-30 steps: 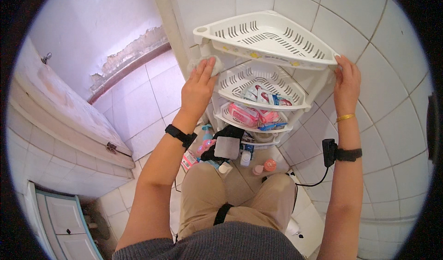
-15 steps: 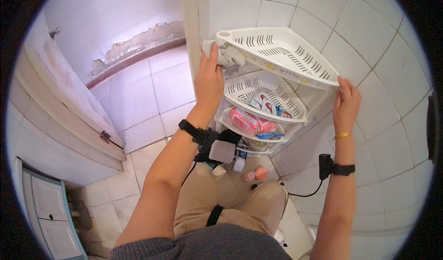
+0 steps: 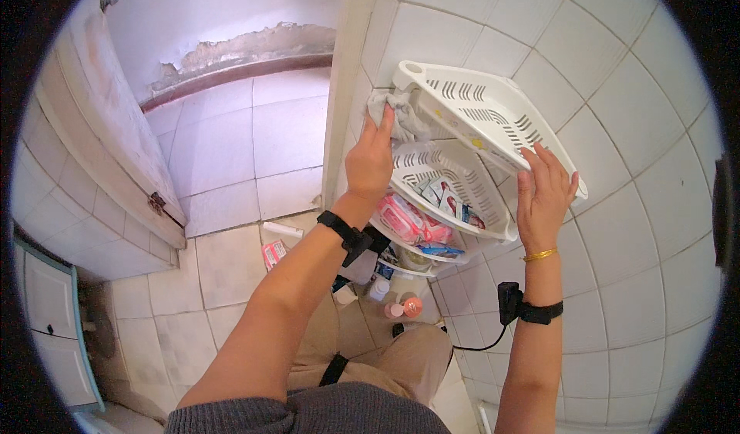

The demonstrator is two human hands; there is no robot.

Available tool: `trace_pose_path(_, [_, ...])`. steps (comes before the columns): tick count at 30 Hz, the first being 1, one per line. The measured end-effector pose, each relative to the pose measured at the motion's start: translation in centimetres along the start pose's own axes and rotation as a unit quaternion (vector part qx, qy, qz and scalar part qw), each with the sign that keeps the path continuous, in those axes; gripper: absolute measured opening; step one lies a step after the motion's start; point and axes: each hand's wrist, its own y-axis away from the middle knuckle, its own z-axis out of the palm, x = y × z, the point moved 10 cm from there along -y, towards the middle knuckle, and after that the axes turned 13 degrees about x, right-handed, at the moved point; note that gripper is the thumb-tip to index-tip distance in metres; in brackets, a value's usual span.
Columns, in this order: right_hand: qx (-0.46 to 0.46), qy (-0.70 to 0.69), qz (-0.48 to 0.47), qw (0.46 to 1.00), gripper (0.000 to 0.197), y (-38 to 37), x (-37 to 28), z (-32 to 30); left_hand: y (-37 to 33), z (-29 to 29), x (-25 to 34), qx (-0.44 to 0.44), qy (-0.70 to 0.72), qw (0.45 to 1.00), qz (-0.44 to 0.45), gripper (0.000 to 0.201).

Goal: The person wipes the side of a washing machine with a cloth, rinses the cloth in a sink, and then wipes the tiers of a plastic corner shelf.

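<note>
A white plastic corner rack with slotted trays stands against the tiled wall; its top tray (image 3: 505, 87) tilts down toward the right. My left hand (image 3: 370, 164) is closed on a crumpled greyish-white cloth (image 3: 408, 123) at the top tray's left corner. At the right end of that tray, my right hand (image 3: 546, 206) rests against the front rim with its fingers spread and stretched out. The tray below holds small packets (image 3: 443, 195). Lower down lie pink packages (image 3: 401, 218) and a blue packet (image 3: 439, 251). My left forearm hides part of the lowest tier.
On the floor by my knees stand a white bottle (image 3: 378, 289) and an orange-pink round container (image 3: 413, 307). A pink-and-white pack (image 3: 273, 254) and a white tube-shaped thing (image 3: 283, 230) lie left of my forearm. A worn door (image 3: 116, 126) stands open at left, near a small cabinet (image 3: 58, 318).
My right hand has moved from the top tray's right corner inward along its front rim, its fingers now spread. My left hand keeps the cloth at the left corner. The view has shifted.
</note>
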Motion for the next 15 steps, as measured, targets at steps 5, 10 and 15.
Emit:
trace_pose_path(5, [0.035, -0.009, 0.001, 0.999, 0.027, -0.3, -0.8, 0.1, 2.9, -0.1, -1.9, -0.009, -0.034, 0.999, 0.016, 0.058])
trace_pose_path(10, [0.053, -0.006, 0.0, 0.999, 0.023, -0.2, -0.8, -0.1, 5.1, -0.2, -2.5, -0.031, -0.016, 0.999, 0.004, 0.058])
trace_pose_path(15, [0.047, 0.001, -0.002, 0.999, 0.023, 0.1, -0.5, 0.1, 1.1, -0.2, 0.2, -0.03, 0.041, 0.999, -0.019, 0.063])
